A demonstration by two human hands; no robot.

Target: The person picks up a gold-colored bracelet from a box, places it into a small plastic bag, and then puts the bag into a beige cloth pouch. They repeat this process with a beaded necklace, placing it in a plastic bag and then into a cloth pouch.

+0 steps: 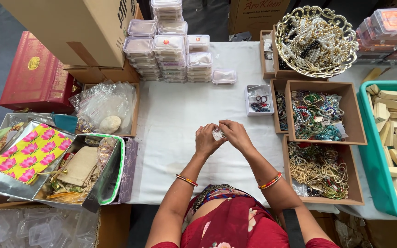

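Both my hands meet over the white tablecloth [180, 115] near its front middle. My left hand [206, 140] and my right hand [235, 134] together pinch a small clear plastic packet [218, 133] between the fingertips. What is inside the packet is too small to tell. Each wrist carries coloured bangles. A small white box of dark rings and beads [259, 99] lies just beyond my right hand.
Stacks of small clear lidded boxes [171, 46] stand at the back. Brown trays of beaded bracelets [320, 114] and necklaces [320, 171] sit at right, beside a teal crate of wooden pieces [368, 151]. A gold bowl of pearls [315, 41] is at back right. Fabric pouches [28, 151] lie at left.
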